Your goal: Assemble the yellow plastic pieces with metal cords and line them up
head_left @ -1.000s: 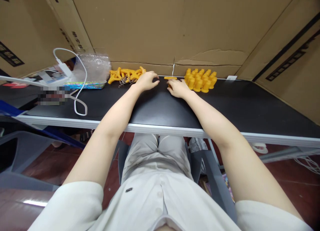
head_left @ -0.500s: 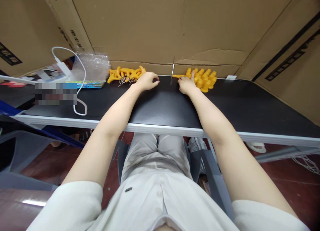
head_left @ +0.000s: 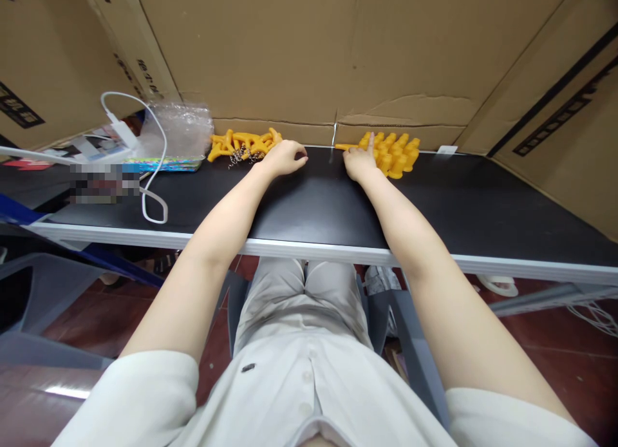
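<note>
Right hand sits at the left edge of the yellow plastic pieces, a tight cluster of small upright cone-like parts at the far edge of the tabletop, right against the cardboard wall. One finger points straight up against the cluster, the others curl down; whether they pinch anything, I cannot tell. A flat yellow strip lies just left of the fingers, touching or nearly so.

Left hand rests palm down, fingers loosely curled, holding nothing visible, just beside a second pile of yellow clip parts with small metal springs mixed in.

Room: black surface between and in front of both hands is bare down to the white near edge. Right of the cluster, long open stretch. Left side is crowded: bubble-wrap bag, white cable looping onto the surface. Back edge is tight, no gap behind the parts.
</note>
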Available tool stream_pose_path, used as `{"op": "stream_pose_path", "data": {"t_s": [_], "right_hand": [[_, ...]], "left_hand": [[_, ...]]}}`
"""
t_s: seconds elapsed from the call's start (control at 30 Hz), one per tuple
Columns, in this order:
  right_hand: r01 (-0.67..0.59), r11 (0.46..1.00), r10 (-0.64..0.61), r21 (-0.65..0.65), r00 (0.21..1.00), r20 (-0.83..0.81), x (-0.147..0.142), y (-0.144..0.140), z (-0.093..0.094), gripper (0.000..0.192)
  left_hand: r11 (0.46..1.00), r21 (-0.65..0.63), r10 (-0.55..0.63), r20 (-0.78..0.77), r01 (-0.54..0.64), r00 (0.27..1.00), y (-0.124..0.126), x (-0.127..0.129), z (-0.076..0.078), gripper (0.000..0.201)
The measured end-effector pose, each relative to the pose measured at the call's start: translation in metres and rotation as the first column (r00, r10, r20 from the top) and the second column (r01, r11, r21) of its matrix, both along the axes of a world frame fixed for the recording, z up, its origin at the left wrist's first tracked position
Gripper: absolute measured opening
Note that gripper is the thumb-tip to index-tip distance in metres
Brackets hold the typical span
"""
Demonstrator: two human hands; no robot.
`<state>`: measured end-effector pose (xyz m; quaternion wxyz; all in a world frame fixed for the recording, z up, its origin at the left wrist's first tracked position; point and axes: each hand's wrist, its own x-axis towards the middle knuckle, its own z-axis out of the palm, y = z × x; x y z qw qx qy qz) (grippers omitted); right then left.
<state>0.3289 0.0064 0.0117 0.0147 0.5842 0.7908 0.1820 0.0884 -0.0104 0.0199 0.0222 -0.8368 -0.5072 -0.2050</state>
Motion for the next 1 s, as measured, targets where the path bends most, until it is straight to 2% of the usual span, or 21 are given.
{"op": "stream_pose_path", "data": {"t_s": [0.2, 0.63, 0.7, 0.87, 1.0], "right_hand": [[0.062, 0.998, -0.062, -0.003, 0.998, 0.021, -0.001, 0.004, 0.000, 0.066], [0.104, 0.994, -0.104, -0.028, 0.994, 0.019, 0.005, 0.012, -0.005, 0.067], [0.093, 0.996, -0.093, 0.009, 0.996, 0.003, 0.004, 0.011, -0.007, 0.067], [0.048, 0.980, -0.029, 0.193, 0.994, -0.103, -0.003, 0.003, -0.009, 0.064], [0.042, 0.986, -0.023, 0.160, 0.993, -0.120, -0.007, 0.003, -0.010, 0.061]], "left_hand": [[1.000, 0.015, -0.009, 0.015, 0.009, 1.000, 0.005, -0.002, -0.002, 0.037], [1.000, -0.018, 0.005, 0.052, -0.004, 0.999, 0.005, -0.003, -0.003, 0.034], [1.000, -0.003, -0.014, 0.056, 0.014, 0.998, 0.007, -0.004, -0.004, 0.034], [1.000, 0.011, -0.016, 0.043, 0.015, 0.999, 0.007, -0.005, -0.003, 0.038], [1.000, 0.006, -0.008, 0.048, 0.008, 0.999, 0.003, -0.003, -0.001, 0.038]]}}
